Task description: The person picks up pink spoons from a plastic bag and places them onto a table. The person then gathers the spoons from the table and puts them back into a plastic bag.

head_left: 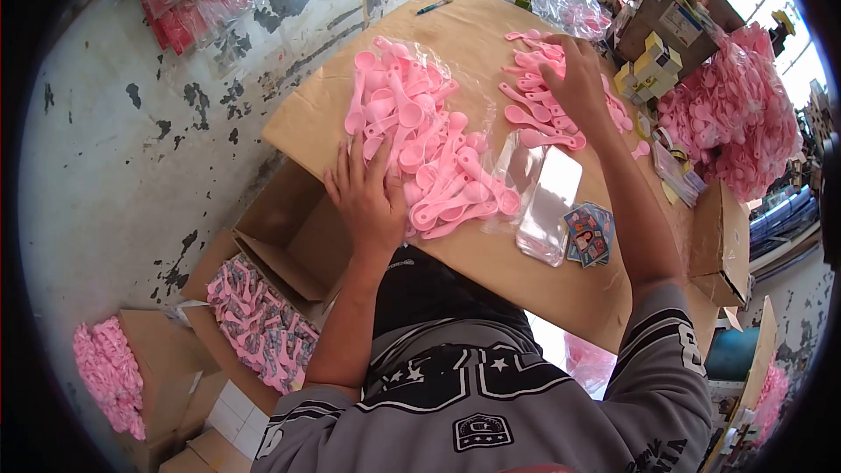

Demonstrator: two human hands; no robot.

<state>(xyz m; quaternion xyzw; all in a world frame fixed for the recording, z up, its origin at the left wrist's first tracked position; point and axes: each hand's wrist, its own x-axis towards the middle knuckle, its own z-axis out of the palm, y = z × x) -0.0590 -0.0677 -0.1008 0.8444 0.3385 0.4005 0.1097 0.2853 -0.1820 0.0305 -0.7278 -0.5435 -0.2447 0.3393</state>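
My left hand lies with its fingers spread at the near left edge of a large heap of pink plastic measuring spoons, fingertips touching the spoons. My right hand is over a second, smaller group of pink measuring spoons to the right; its thumb and fingers are apart, and the spoons under the palm are partly hidden. Between and below the groups lie clear plastic bags in a flat stack. Beside them sits a small pile of printed cards. Clear film shows around the large heap.
The brown-topped table carries a pen at the far side. Yellow boxes and a big bag of pink spoons are at the right. An open carton with packed spoons stands lower left, near another filled carton.
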